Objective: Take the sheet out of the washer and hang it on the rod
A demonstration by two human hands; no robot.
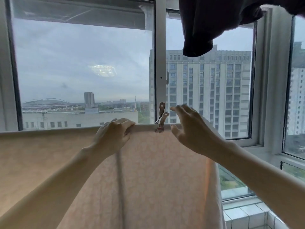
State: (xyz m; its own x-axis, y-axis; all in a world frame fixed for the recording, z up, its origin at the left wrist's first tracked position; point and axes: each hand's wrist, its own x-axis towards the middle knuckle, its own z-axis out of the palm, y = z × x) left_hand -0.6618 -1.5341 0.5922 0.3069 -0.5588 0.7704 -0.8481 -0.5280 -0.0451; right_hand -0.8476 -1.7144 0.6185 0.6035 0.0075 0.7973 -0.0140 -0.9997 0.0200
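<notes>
Peach sheet (148,171) is draped over the rod, top fold running across the view w/ a metal clip (161,119) clamped on it. Left hand (113,134) grips the fold, fingers curled over the top edge. Right hand (189,129) hovers just right of the clip, fingers spread, touching nothing. Dark garment (206,25) hangs upper right, window (160,47) behind

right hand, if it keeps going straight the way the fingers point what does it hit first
Most likely the metal clip on the rod; the right hand is open, fingertips aimed left toward it. Depth is unclear, so it could pass just behind.
</notes>
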